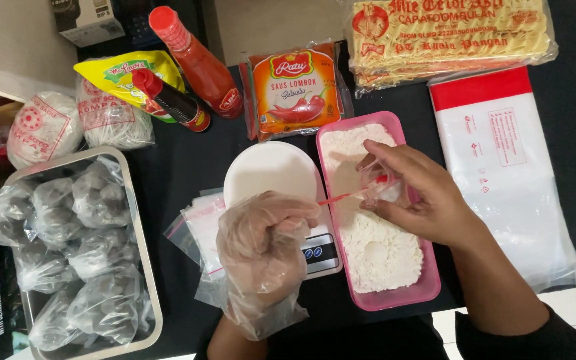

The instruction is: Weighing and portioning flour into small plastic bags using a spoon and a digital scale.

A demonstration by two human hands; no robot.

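Both hands pinch small bag [375,187] (red-striped): left hand [265,243] gloved, right hand [415,200] bare.

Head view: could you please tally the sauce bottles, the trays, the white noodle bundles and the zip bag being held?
Sauce bottles: 2
Trays: 2, pink and metal
White noodle bundles: 2
Zip bag: 1
Total: 7

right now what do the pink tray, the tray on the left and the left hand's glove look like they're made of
Pink tray: likely plastic, opaque with a soft sheen and rounded moulded rim. Left tray: probably metal, a grey, reflective rim. Glove on the left hand: thin clear plastic film, loose and wrinkled, skin showing through.
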